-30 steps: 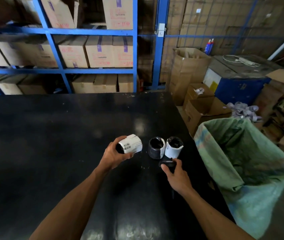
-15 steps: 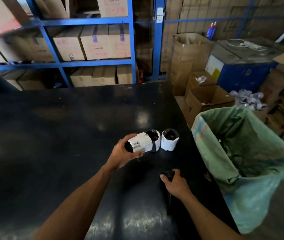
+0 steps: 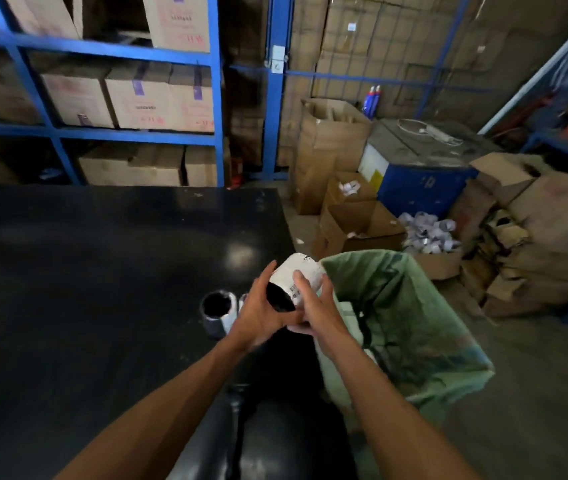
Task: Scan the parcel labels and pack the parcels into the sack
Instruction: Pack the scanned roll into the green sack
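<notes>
Both hands hold one small round parcel (image 3: 298,278), black with a white barcode label, just above the table's right edge beside the green sack (image 3: 403,317). My left hand (image 3: 261,311) cups it from the left and my right hand (image 3: 313,306) grips it from the right. A second black parcel (image 3: 218,310) stands on the black table (image 3: 102,289) to the left, and a third one (image 3: 242,299) peeks out behind my left hand. The black scanner (image 3: 237,396) lies on the table between my forearms.
The sack hangs open at the table's right edge. Open cardboard boxes (image 3: 355,226), a heap of small white-labelled parcels (image 3: 428,233) and a blue cabinet (image 3: 421,181) stand on the floor beyond it. Blue shelving (image 3: 137,133) with cartons lines the back.
My left hand carried the labelled parcel right, toward the sack. My right hand let go of the scanner, which now lies on the table, and joined the left hand on the parcel.
</notes>
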The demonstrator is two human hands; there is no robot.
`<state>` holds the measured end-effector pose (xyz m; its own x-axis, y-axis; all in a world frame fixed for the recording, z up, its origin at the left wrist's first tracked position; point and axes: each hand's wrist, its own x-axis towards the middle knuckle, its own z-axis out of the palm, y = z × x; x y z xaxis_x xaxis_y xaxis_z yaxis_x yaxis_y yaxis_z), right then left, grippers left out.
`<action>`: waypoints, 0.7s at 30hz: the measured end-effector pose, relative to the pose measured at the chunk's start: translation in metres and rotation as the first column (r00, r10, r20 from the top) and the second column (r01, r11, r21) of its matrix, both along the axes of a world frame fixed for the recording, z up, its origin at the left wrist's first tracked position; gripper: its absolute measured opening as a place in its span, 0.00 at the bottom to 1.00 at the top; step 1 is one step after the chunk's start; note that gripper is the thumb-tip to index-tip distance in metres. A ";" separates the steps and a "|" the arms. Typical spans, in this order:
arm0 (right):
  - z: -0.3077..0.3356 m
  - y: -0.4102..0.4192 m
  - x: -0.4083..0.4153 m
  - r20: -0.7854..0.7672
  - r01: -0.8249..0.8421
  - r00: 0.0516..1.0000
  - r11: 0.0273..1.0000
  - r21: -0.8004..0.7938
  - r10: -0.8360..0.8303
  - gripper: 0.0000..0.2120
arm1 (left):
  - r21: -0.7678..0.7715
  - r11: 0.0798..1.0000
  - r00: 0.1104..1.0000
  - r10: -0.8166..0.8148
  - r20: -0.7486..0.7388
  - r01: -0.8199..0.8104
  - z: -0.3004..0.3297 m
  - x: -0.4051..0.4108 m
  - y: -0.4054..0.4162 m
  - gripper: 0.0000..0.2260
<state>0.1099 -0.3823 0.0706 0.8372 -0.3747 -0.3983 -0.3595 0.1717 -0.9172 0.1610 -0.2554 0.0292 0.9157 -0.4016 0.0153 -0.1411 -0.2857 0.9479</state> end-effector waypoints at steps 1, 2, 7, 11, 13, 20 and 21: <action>0.004 -0.020 -0.001 0.010 0.009 1.000 1.000 -0.007 -0.009 0.43 | -0.006 0.999 0.999 -0.044 -0.020 0.044 0.000 0.000 -0.018 0.54; 0.006 -0.043 -0.002 0.013 0.023 1.000 1.000 -0.014 -0.023 0.45 | 0.001 0.996 0.995 -0.091 -0.027 0.091 -0.001 0.001 -0.036 0.55; -0.011 -0.165 -0.001 -0.029 0.064 0.997 0.989 -0.133 -0.068 0.49 | 0.153 0.946 0.958 -0.282 -0.054 0.287 -0.011 0.008 -0.118 0.52; -0.044 -0.248 -0.003 -0.095 -0.007 0.995 0.939 -0.345 -0.027 0.53 | 0.399 0.911 0.991 -0.133 0.032 0.110 -0.028 0.009 -0.182 0.47; -0.067 -0.283 -0.006 -0.182 -0.089 0.983 0.878 -0.470 0.003 0.51 | 0.518 0.855 0.997 -0.066 0.042 0.035 -0.039 0.008 -0.211 0.45; -0.169 -0.351 0.009 -0.490 -0.376 0.867 0.772 -0.513 0.096 0.52 | 0.772 0.593 0.973 0.155 0.169 -0.229 -0.071 0.020 -0.257 0.40; -0.182 -0.354 0.014 -0.507 -0.403 0.854 0.766 -0.501 0.118 0.52 | 0.795 0.550 0.966 0.150 0.209 -0.257 -0.072 0.021 -0.259 0.40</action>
